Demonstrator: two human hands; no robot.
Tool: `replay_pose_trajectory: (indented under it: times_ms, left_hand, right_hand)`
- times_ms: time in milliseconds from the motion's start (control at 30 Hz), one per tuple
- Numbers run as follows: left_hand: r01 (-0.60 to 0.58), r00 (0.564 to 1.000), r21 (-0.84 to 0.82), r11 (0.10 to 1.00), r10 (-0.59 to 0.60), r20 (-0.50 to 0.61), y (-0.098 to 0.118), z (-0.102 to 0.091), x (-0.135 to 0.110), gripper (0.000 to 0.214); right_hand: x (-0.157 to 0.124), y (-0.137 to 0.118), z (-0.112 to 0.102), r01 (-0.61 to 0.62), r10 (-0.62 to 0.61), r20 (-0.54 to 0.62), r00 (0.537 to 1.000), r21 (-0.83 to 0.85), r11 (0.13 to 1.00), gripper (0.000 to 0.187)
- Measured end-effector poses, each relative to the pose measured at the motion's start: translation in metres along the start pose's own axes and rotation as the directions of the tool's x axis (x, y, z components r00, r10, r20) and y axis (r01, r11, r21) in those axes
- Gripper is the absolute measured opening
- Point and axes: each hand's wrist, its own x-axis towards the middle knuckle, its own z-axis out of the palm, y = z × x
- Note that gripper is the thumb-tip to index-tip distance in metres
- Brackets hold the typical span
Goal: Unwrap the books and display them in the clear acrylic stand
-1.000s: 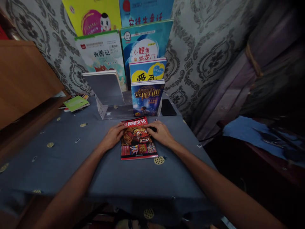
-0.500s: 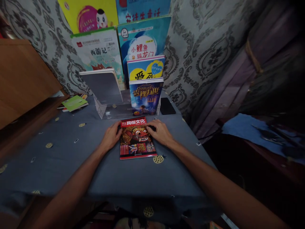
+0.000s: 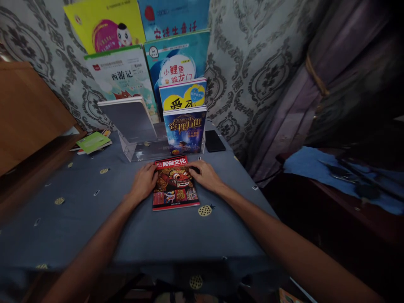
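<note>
A red-bordered book [image 3: 176, 184] with a colourful mask on its cover lies face up on the table, in front of the book stand. My left hand [image 3: 145, 181] grips its left edge, fingers bent near the upper corner. On the opposite side, my right hand [image 3: 204, 174] has thumb and fingers closed at the upper right edge, the thumb over the cover. Just behind the red book, a dark blue book [image 3: 184, 131] stands upright at the front of the clear stand [image 3: 128, 150].
Several upright books, among them a white one [image 3: 121, 80] and a teal one [image 3: 176, 54], rise against the patterned wall. A grey-backed book [image 3: 129, 120] leans left. Thin green booklets [image 3: 94, 142] lie far left. A black phone [image 3: 215, 141] lies right of the stand.
The whole view has shifted a little, so things appear farther left. Both hands stay at the edges of the red book, which keeps its place before the stand.
</note>
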Motion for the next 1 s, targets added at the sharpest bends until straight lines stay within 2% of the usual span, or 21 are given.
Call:
replay_pose_trajectory:
  times_ms: [133, 267, 433, 633, 900, 1000]
  left_hand:
    - [-0.093, 0.995, 0.079, 0.993, 0.090, 0.052, 0.020, -0.002, 0.008, 0.031]
    - [-0.174, 0.978, 0.021, 0.985, 0.170, 0.121, 0.038, 0.006, 0.026, 0.033]
    - [-0.231, 0.966, -0.011, 0.973, 0.231, 0.115, 0.051, 0.020, 0.052, 0.040]
    - [-0.286, 0.951, -0.011, 0.958, 0.285, 0.117, 0.056, 0.028, 0.070, 0.043]
    - [-0.270, 0.955, -0.004, 0.963, 0.268, 0.124, 0.057, 0.027, 0.068, 0.046]
    - [-0.301, 0.945, -0.034, 0.953, 0.303, 0.119, 0.053, 0.023, 0.069, 0.045]
  right_hand:
    - [0.001, 0.001, 0.001, -0.052, 0.052, -0.012, 0.999, -0.009, 0.999, 0.032]
    - [0.002, 0.006, 0.003, -0.050, 0.052, -0.052, 0.997, 0.049, 0.998, 0.032]
    - [0.003, 0.010, 0.005, -0.041, 0.049, -0.060, 0.997, 0.127, 0.991, 0.036]
    - [0.003, 0.010, 0.005, -0.038, 0.050, -0.071, 0.996, 0.157, 0.987, 0.039]
    - [0.004, 0.004, -0.001, -0.076, 0.088, -0.063, 0.994, 0.173, 0.982, 0.039]
    - [0.003, -0.002, -0.006, -0.086, 0.102, -0.061, 0.993, 0.217, 0.972, 0.035]
